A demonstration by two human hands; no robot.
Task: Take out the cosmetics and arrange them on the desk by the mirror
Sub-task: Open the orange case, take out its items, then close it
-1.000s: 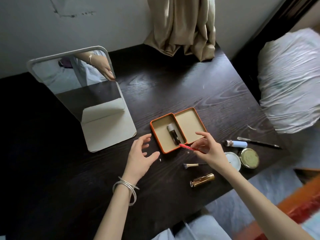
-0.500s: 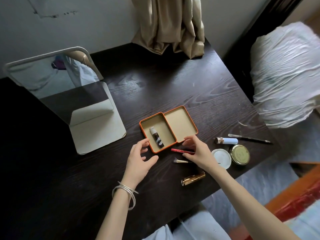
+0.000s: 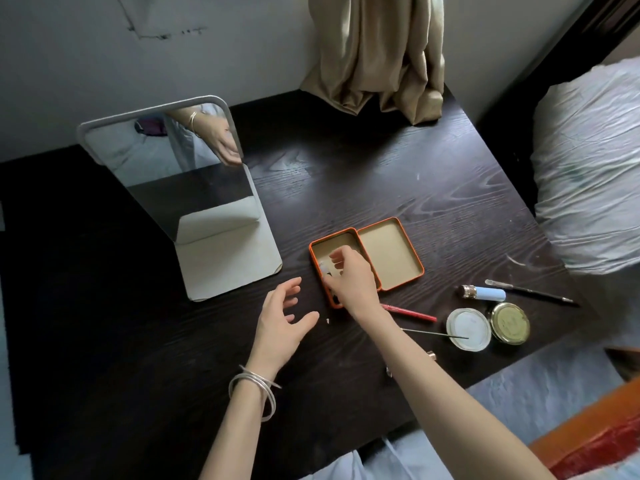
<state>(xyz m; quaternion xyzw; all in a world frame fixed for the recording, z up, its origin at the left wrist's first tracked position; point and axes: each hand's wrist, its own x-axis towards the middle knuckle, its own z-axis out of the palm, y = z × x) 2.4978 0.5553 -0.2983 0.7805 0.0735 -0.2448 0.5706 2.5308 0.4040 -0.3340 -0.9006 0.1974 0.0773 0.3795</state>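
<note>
An open orange tin point(image 3: 394, 254) lies on the dark wooden desk point(image 3: 346, 174), right of the white standing mirror point(image 3: 228, 261). My right hand point(image 3: 349, 278) reaches into the tin's left half, fingers curled around a small dark tube with a white cap point(image 3: 323, 267) that still lies inside. My left hand point(image 3: 282, 320) hovers open just left of the tin, holding nothing. A red pencil point(image 3: 410, 313) lies on the desk beside my right wrist.
To the right lie a white round lid point(image 3: 468, 329) with a thin stick across it, a gold-lidded jar point(image 3: 510, 322), a pale blue tube point(image 3: 483, 293) and a thin black tool point(image 3: 530, 292). A beige curtain point(image 3: 377, 57) rests on the desk's back edge. A bed stands at right.
My right hand has let go of the red pencil, now on the desk, and moved left into the tin onto the small tube. My left hand has stayed open beside the tin.
</note>
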